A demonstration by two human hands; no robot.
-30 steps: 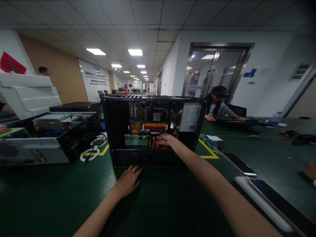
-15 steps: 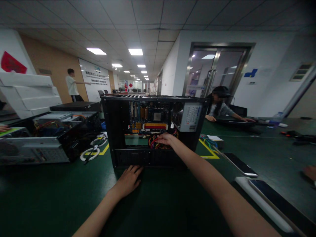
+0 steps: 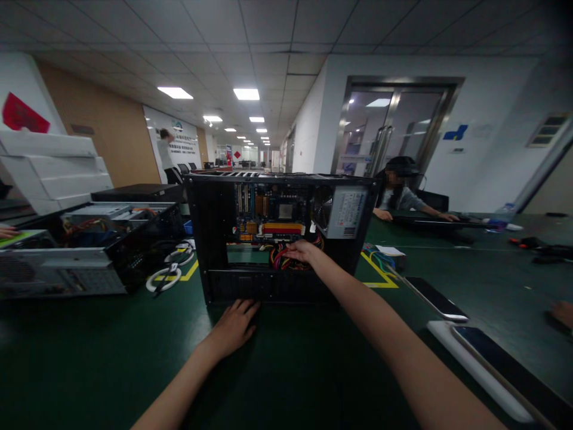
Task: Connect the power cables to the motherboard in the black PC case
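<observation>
Straight in front of me a black computer case point(image 3: 242, 285) stands upright with its side open. Inside are a motherboard point(image 3: 286, 211) with orange slots and, at upper right, a silver power supply point(image 3: 348, 212). My right hand point(image 3: 304, 252) reaches into the case, its fingers closed on a bundle of coloured power cables point(image 3: 278, 257) below the board. Part of the bundle is hidden behind the fingers. On the table at the case's lower front edge rests my left hand point(image 3: 233, 327), palm down with fingers stretched out, holding nothing.
A second opened computer case point(image 3: 80, 269) lies at left, near coiled white cable point(image 3: 163, 279). Phones point(image 3: 436, 297) and a white power bank point(image 3: 474, 367) lie at right. Across the green table point(image 3: 286, 370) a person point(image 3: 405, 197) sits at a laptop.
Both my hands and the computer case stay practically where they were. In the background, a walking person has moved to the right along the wall.
</observation>
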